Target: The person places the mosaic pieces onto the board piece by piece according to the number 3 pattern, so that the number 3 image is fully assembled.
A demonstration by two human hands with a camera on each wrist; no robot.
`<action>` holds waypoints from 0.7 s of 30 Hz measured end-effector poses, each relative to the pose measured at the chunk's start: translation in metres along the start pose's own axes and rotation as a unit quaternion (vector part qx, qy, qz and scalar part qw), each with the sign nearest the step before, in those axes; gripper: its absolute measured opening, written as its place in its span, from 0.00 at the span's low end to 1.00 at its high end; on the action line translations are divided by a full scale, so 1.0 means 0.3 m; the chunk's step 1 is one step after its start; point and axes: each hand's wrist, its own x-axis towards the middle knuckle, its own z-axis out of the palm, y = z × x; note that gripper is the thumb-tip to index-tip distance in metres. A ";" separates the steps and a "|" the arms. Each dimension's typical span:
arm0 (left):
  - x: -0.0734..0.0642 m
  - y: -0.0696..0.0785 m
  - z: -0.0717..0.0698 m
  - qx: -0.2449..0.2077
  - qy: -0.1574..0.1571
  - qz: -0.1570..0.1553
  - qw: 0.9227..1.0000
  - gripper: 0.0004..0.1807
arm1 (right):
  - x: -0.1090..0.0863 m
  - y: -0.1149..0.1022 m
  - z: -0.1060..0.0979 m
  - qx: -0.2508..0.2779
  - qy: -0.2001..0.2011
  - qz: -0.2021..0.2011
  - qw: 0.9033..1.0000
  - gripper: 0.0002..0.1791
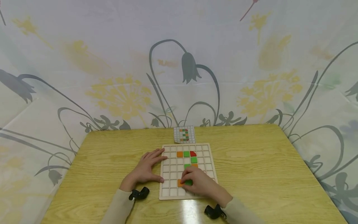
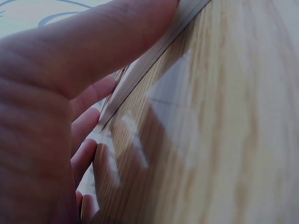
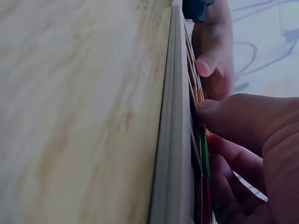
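A square wooden grid board (image 1: 165, 193) lies on the table with coloured tiles in its squares. My left hand (image 1: 146, 168) spreads its fingers along the board's left edge, with fingertips on the rim; the left wrist view shows the thumb (image 2: 117, 37) along that edge. Over the lower part of the board, my right hand (image 1: 199, 183) has its thumb and index finger curled round a green tile (image 1: 189, 182). An orange tile (image 1: 180, 183) sits just left of these fingertips. In the right wrist view a red tile (image 3: 206, 200) shows beyond the green one; the hand hides it in the head view.
Upper tiles include an orange tile (image 1: 180, 154), a green tile (image 1: 186, 154) and a red rounded tile (image 1: 193, 153). Behind the board lies a paper card (image 1: 184, 134) printed with a coloured grid pattern. A flower-printed cloth (image 1: 179, 93) hangs behind the wooden table (image 1: 251, 161).
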 end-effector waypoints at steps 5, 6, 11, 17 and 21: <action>0.003 0.002 0.001 0.000 0.004 0.004 1.000 0.50 | 0.000 0.000 -0.002 -0.011 -0.004 0.006 1.000 0.04; 0.004 0.002 0.002 0.001 0.004 0.004 1.000 0.50 | 0.000 0.000 -0.004 -0.010 -0.007 0.008 1.000 0.04; 0.003 0.003 0.007 0.004 0.002 0.003 1.000 0.50 | -0.004 0.000 -0.006 -0.010 -0.016 0.015 1.000 0.04; -0.005 -0.001 0.015 0.008 0.004 -0.003 1.000 0.50 | -0.014 0.008 -0.006 0.005 -0.016 0.026 1.000 0.04; -0.017 -0.006 0.025 -0.010 0.003 -0.014 1.000 0.48 | -0.040 0.021 -0.011 0.035 -0.003 0.037 0.999 0.07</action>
